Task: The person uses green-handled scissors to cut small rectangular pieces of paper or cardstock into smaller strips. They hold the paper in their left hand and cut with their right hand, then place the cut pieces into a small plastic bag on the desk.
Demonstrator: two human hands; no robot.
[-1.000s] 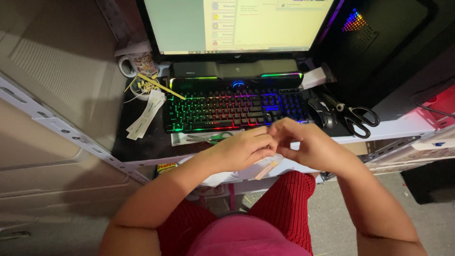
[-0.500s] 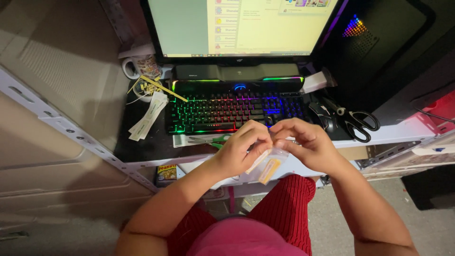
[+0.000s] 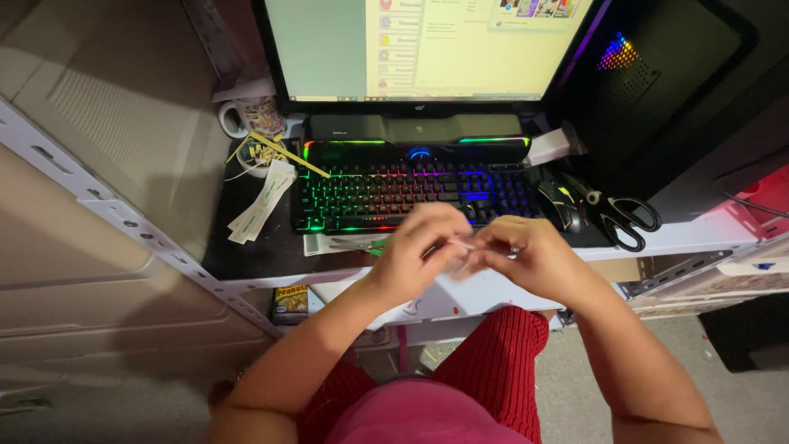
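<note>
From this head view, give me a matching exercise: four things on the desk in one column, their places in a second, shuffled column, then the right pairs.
Things:
1. mug
2. scissors
3. keyboard
4. paper strips

Places:
A. at the right end of the desk, right of the dark mouse
B. at the back left, beside the monitor
C. in the middle, just beyond the left hand and right hand
D. lying flat, left of the keyboard

Pairs: 1-B, 2-A, 3-C, 4-D
</note>
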